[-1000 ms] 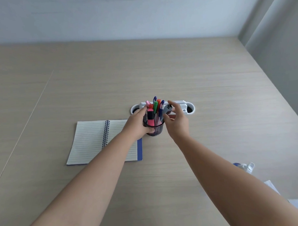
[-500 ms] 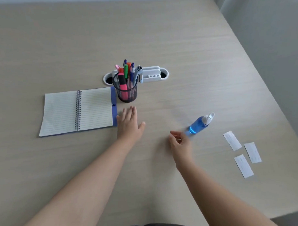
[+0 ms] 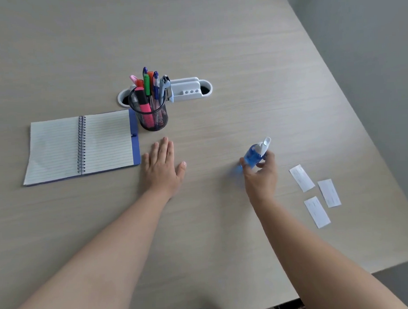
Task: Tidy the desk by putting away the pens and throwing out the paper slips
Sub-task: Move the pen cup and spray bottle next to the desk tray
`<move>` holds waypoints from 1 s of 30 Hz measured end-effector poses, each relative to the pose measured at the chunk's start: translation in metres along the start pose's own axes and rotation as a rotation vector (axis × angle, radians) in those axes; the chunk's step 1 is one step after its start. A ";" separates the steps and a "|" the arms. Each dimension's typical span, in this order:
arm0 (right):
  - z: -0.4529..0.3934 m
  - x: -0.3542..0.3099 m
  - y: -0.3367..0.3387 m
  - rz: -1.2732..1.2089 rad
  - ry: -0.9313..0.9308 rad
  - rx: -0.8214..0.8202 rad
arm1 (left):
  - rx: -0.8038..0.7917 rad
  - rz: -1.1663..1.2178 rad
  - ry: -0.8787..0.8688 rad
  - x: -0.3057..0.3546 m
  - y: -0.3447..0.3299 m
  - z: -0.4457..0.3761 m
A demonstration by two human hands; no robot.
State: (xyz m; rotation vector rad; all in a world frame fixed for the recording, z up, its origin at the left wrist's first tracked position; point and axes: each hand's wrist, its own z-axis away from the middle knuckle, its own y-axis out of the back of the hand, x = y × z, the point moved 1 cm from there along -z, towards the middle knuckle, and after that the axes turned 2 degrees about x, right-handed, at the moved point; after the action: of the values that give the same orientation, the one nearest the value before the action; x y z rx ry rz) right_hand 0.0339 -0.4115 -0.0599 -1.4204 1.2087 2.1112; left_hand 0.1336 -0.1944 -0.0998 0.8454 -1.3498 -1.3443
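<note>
A black mesh pen cup [image 3: 148, 112] stands on the desk, filled with several coloured pens [image 3: 147, 84] and a stapler. Three white paper slips [image 3: 301, 178] [image 3: 329, 193] [image 3: 316, 212] lie flat at the right, near the desk's edge. My left hand [image 3: 162, 167] rests flat on the desk, fingers spread, just in front of the cup. My right hand [image 3: 261, 173] is closed around a small blue spray bottle [image 3: 256, 154], to the left of the slips.
An open spiral notebook [image 3: 82, 146] with a blue cover lies left of the cup. A white cable grommet with a socket block [image 3: 187, 89] sits behind the cup. The desk's right edge [image 3: 359, 116] runs diagonally beside a grey wall.
Both hands left the pen cup and came back toward me. The left hand settled flat on the desk. The right hand reached the blue bottle and closed on it.
</note>
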 end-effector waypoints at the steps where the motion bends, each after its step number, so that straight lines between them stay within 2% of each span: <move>1: -0.002 -0.001 -0.003 0.003 0.022 -0.003 | 0.003 0.005 0.003 0.000 -0.001 0.000; 5: -0.015 -0.020 -0.033 0.015 0.097 -0.107 | 0.013 0.020 0.002 0.001 0.000 0.000; 13: -0.066 -0.103 -0.126 0.095 0.267 -0.368 | 0.012 0.007 -0.006 -0.001 0.001 0.001; 17: -0.083 -0.127 -0.156 0.137 0.287 -0.405 | 0.015 0.018 -0.009 -0.002 -0.001 -0.001; 21: -0.091 -0.115 -0.172 0.237 0.328 -0.411 | 0.017 0.017 -0.011 -0.003 -0.002 -0.001; 27: -0.093 -0.108 -0.173 0.299 0.352 -0.437 | 0.015 0.018 -0.011 -0.002 -0.003 0.000; 30: -0.090 -0.100 -0.160 0.235 0.312 -0.439 | -0.007 0.014 -0.018 -0.002 -0.002 0.000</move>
State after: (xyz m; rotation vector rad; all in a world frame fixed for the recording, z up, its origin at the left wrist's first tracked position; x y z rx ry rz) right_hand 0.2391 -0.3699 -0.0600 -1.9397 1.1039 2.4972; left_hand 0.1337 -0.1929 -0.1022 0.8196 -1.3615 -1.3483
